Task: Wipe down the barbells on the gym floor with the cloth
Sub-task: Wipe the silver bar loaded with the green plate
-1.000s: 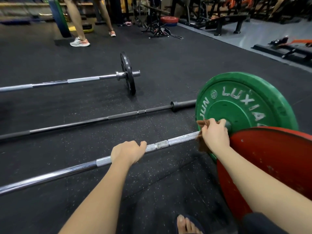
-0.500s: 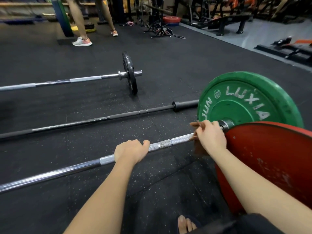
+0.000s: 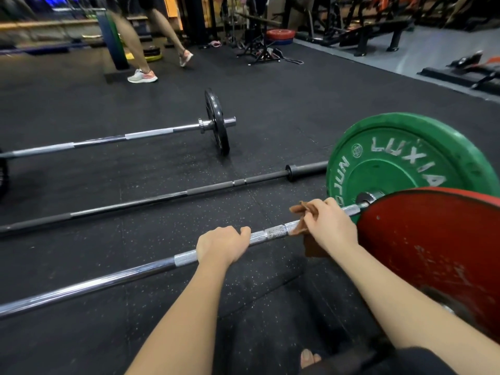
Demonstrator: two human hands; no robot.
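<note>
Head view, near to far. At the bottom edge, bare toes (image 3: pixel 309 358) rest on the black speckled rubber floor (image 3: pixel 81 342). Both forearms reach forward to the nearest barbell (image 3: pixel 108 282), a chrome bar lying on the floor and running from lower left to upper right. The left hand (image 3: pixel 220 246) grips the knurled part of the shaft, fingers curled over the top. Just to its right, the right hand (image 3: pixel 331 226) holds a brown cloth (image 3: pixel 299 208) bunched against the shaft, fingers curled round cloth and bar together; a flap of the cloth hangs below the hand. Directly right of this hand the bar enters a red plate (image 3: pixel 438 253), behind which a green plate (image 3: pixel 400 163) stands upright. Beyond, a bare black bar (image 3: pixel 162 197) lies roughly parallel, its sleeve end passing behind the green plate. Farther still lies a third barbell (image 3: pixel 108 138), chrome, carrying a thin black plate (image 3: pixel 216 123). In the background, a person's legs (image 3: pixel 140 47) in trainers, with racks and benches behind, blurred.
</note>
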